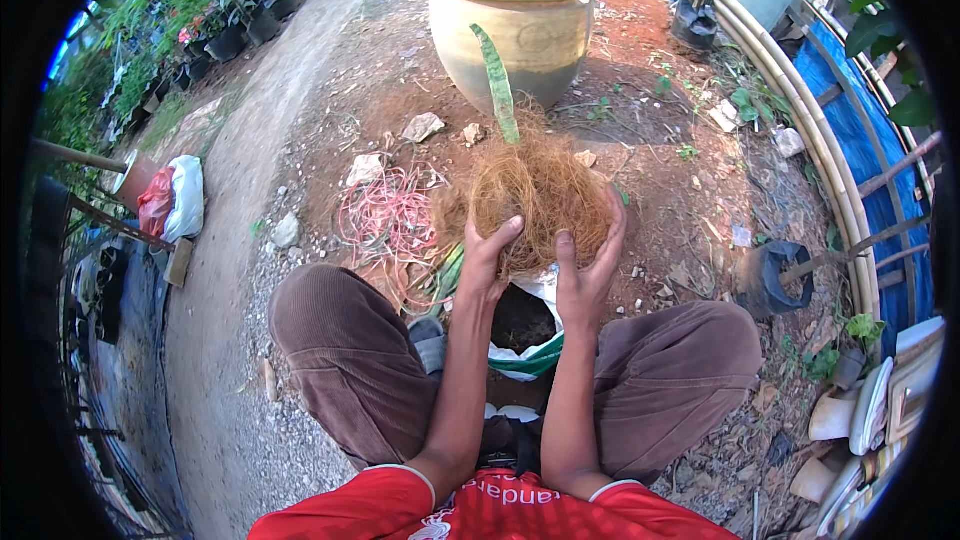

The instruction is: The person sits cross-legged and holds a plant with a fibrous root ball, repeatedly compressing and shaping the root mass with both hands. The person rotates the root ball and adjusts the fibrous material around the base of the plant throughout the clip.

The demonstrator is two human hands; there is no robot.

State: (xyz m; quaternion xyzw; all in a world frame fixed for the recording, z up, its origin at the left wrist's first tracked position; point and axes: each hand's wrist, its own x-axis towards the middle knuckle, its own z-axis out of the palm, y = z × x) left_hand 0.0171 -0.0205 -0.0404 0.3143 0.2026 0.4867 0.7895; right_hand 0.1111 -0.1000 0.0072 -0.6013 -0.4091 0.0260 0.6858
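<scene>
A ball of brown coconut fibre (540, 195) with a green, mottled upright leaf (497, 80) sticking out of its top is held between both hands. My left hand (487, 258) cups its left underside with the thumb up against the fibre. Its right side is gripped by my right hand (590, 265), fingers wrapped round the back. Below the ball sits an open white and green bag (530, 345) holding dark soil, between my knees.
A bundle of pink string (388, 215) lies on the red earth at left. A large beige clay pot (512, 20) stands behind. Stones, a black grow bag (770, 280), a bamboo fence (810, 130) at right, potted plants (225, 15) along the path.
</scene>
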